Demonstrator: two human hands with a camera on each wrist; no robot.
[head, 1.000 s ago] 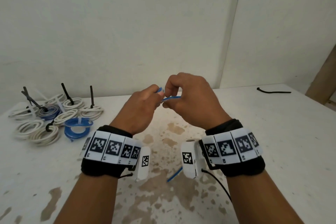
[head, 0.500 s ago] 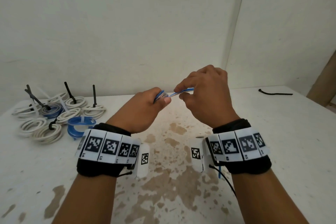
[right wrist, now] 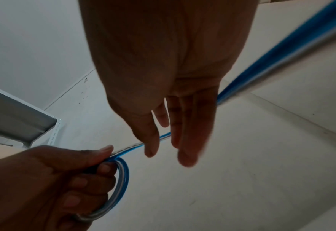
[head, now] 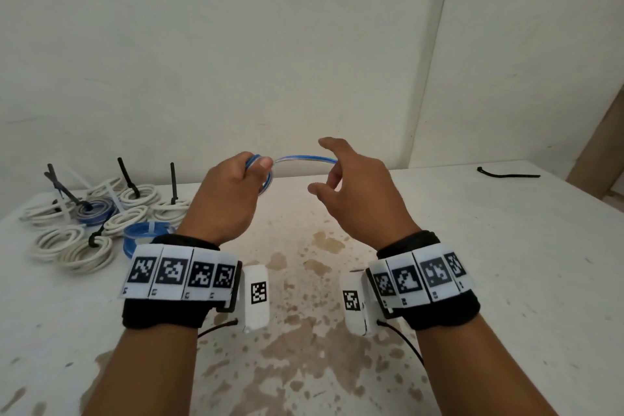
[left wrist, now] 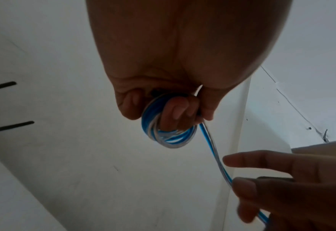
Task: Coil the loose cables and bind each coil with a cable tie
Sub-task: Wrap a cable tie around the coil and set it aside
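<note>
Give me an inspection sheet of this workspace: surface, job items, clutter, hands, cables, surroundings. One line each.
Surface: white table, brown stains in the middle.
Job's things: blue-and-clear flat cable, partly wound into a small coil; one loose black cable tie at the far right.
Clutter: nothing seen.
Grippers: left hand grips the small coil, fingers through it; right hand has its fingers extended, with the free strand running between thumb and fingers, no clear pinch.
Cables: pile of finished white and blue tied coils at the far left, black tie tails sticking up.
Surroundings: plain white wall; wooden post at the right edge.
</note>
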